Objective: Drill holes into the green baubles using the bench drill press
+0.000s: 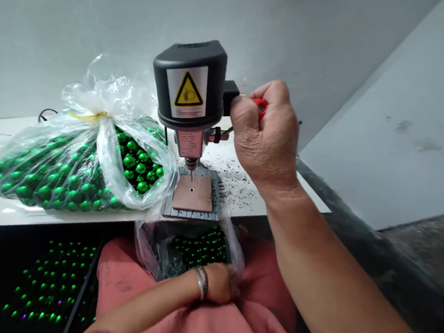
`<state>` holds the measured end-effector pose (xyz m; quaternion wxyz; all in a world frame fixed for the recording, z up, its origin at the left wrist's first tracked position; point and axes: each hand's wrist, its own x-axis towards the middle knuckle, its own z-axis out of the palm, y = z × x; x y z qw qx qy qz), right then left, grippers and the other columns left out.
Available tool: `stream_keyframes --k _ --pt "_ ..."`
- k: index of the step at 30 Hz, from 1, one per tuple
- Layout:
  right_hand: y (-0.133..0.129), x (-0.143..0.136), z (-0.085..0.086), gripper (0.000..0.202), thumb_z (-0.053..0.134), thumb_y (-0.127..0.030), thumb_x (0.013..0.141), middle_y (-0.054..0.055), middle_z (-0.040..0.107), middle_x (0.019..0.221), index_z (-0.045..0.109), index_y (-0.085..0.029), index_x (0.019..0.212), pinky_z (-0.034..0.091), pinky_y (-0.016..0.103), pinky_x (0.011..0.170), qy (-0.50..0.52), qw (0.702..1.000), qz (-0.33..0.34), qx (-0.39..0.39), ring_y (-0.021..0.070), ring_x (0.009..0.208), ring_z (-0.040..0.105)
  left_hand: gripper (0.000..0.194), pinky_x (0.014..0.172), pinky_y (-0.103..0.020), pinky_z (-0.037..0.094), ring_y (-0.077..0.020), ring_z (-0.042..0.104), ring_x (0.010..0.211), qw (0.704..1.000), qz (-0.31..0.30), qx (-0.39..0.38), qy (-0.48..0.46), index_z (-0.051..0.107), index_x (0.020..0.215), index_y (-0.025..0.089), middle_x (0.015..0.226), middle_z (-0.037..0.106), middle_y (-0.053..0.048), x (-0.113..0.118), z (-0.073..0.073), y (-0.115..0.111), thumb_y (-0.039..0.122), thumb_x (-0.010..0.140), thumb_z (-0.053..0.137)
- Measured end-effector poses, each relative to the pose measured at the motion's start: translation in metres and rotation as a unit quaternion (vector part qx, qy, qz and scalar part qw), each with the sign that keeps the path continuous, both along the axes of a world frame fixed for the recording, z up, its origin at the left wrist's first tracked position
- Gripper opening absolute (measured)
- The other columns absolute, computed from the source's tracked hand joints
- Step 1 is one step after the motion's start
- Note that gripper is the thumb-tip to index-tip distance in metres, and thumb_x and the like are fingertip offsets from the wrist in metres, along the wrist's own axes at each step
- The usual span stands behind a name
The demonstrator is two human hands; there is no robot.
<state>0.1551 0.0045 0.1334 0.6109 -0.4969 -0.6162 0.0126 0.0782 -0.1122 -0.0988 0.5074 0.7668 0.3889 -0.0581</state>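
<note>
My right hand is closed round the red-ended handle at the side of a small bench drill press. Its thin bit points down at a square brown board with a hole in it, lying on the grey slotted base. In my lap, my left hand is curled at the edge of an open clear plastic bag of shiny green balls. Its fingertips are mostly hidden, so what they hold cannot be made out.
On the white table, a large tied plastic bag of green balls rests left of the drill, with a torn opening. Dark shavings are scattered right of the base. More green balls lie in a dark container below left.
</note>
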Motion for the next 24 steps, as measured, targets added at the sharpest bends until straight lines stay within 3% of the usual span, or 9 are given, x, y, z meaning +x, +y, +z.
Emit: stream_keyframes --k 2,4,6,7,9,11,14,19,24 --pt "0.0 0.0 -0.001 0.018 0.047 -0.03 0.082 -0.006 0.037 0.057 0.036 -0.022 0.07 0.037 0.023 0.055 -0.004 1.0 0.002 0.014 0.0063 0.052 0.038 0.036 0.075 -0.032 0.049 -0.024 0.063 0.088 0.995 -0.033 0.09 0.041 0.061 0.105 0.017 0.097 0.067 -0.011 -0.026 0.032 0.003 0.032 0.072 0.057" --pt "0.0 -0.001 -0.002 0.018 0.048 -0.032 0.082 -0.006 0.037 0.056 0.038 -0.021 0.07 0.036 0.023 0.053 -0.001 1.0 -0.005 0.028 0.0058 0.051 0.037 0.028 0.076 -0.028 0.049 -0.0196 0.063 0.086 0.986 -0.037 0.165 0.002 0.064 0.1 0.02 0.095 0.068 -0.007 -0.054 0.071 0.012 0.032 0.077 0.054" --pt "0.0 -0.001 -0.003 0.019 0.048 -0.033 0.081 -0.006 0.037 0.056 0.039 -0.02 0.07 0.035 0.022 0.052 0.003 0.999 -0.012 0.039 0.0053 0.05 0.036 0.028 0.078 -0.025 0.048 -0.0154 0.062 0.086 0.961 0.051 0.271 -0.034 0.063 0.102 0.021 0.096 0.068 -0.005 -0.083 0.107 0.031 0.027 0.086 0.041" --pt "0.0 -0.001 -0.003 0.019 0.049 -0.033 0.081 -0.006 0.037 0.056 0.04 -0.02 0.07 0.034 0.022 0.051 0.003 0.999 -0.015 0.04 0.0051 0.049 0.035 0.03 0.081 -0.026 0.048 -0.0152 0.061 0.088 0.93 0.119 0.346 -0.032 0.063 0.101 0.019 0.097 0.067 -0.006 -0.097 0.121 0.044 0.024 0.087 0.037" --pt "0.0 -0.002 -0.003 0.019 0.05 -0.032 0.08 -0.006 0.038 0.056 0.04 -0.02 0.07 0.033 0.022 0.05 0.003 0.999 -0.021 0.038 0.005 0.049 0.034 0.032 0.091 -0.033 0.044 -0.0195 0.056 0.102 0.826 0.259 0.5 0.031 0.063 0.103 0.015 0.107 0.063 -0.011 -0.126 0.138 0.074 0.018 0.086 0.035" --pt "0.0 -0.002 -0.003 0.018 0.05 -0.032 0.08 -0.006 0.039 0.056 0.041 -0.02 0.071 0.033 0.023 0.05 0.004 0.999 -0.022 0.034 0.0054 0.049 0.034 0.033 0.097 -0.04 0.038 -0.0251 0.05 0.111 0.757 0.321 0.551 0.143 0.061 0.107 0.012 0.115 0.057 -0.016 -0.15 0.141 0.103 0.016 0.082 0.04" --pt "0.0 -0.001 -0.004 0.018 0.049 -0.034 0.082 -0.005 0.04 0.058 0.041 -0.02 0.072 0.037 0.024 0.051 0.004 0.999 -0.008 0.031 0.0062 0.05 0.038 0.045 0.098 -0.051 0.032 -0.035 0.038 0.122 0.726 0.315 0.542 0.283 0.054 0.119 0.016 0.127 0.047 -0.017 -0.174 0.134 0.131 0.028 0.076 0.053" --pt "0.001 0.0 -0.005 0.019 0.046 -0.037 0.084 -0.004 0.042 0.06 0.043 -0.021 0.075 0.04 0.025 0.055 0.001 1.0 -0.003 0.03 0.0085 0.058 0.046 0.05 0.086 -0.048 0.04 -0.0345 0.052 0.104 0.756 0.243 0.493 0.356 0.054 0.12 0.022 0.114 0.054 -0.015 -0.191 0.13 0.142 0.045 0.076 0.052" --pt "0.001 0.001 -0.007 0.023 0.044 -0.043 0.084 -0.004 0.044 0.061 0.043 -0.021 0.076 0.041 0.024 0.055 -0.002 0.999 -0.002 0.045 0.0079 0.057 0.047 0.045 0.09 -0.043 0.04 -0.0295 0.054 0.101 0.801 0.179 0.497 0.282 0.06 0.111 0.016 0.104 0.059 -0.014 -0.2 0.135 0.14 0.043 0.076 0.052"
